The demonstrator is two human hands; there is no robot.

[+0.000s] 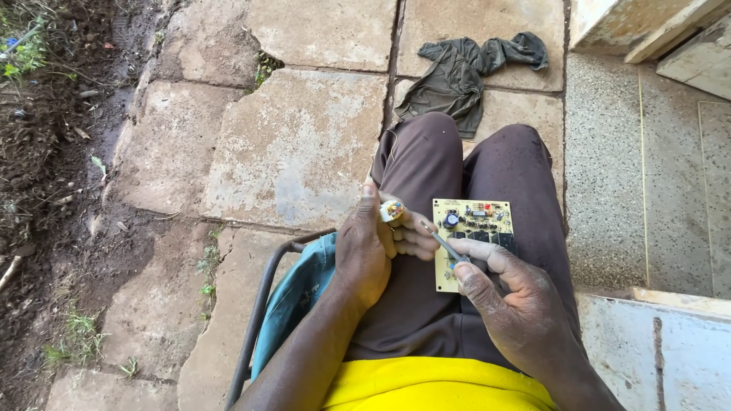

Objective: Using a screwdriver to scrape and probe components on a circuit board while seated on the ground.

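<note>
Left hand (365, 255): fingers curled shut around small white-and-yellow component (391, 211), held at frame centre. Right hand (510, 304): pinched closed on thin metal tool (444, 245), tip angled toward 10 o'clock, at the component. Yellow circuit board (474, 236): flat on right thigh, just beside both hands. Dark cloth (464, 72): on paving slabs (297, 144), 12 o'clock. Teal seat cushion (293, 301): 8 o'clock.

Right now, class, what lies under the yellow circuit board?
The circuit board rests on the person's lap, on dark brown trousers. The right hand covers its lower corner, so that part is hidden.
</note>
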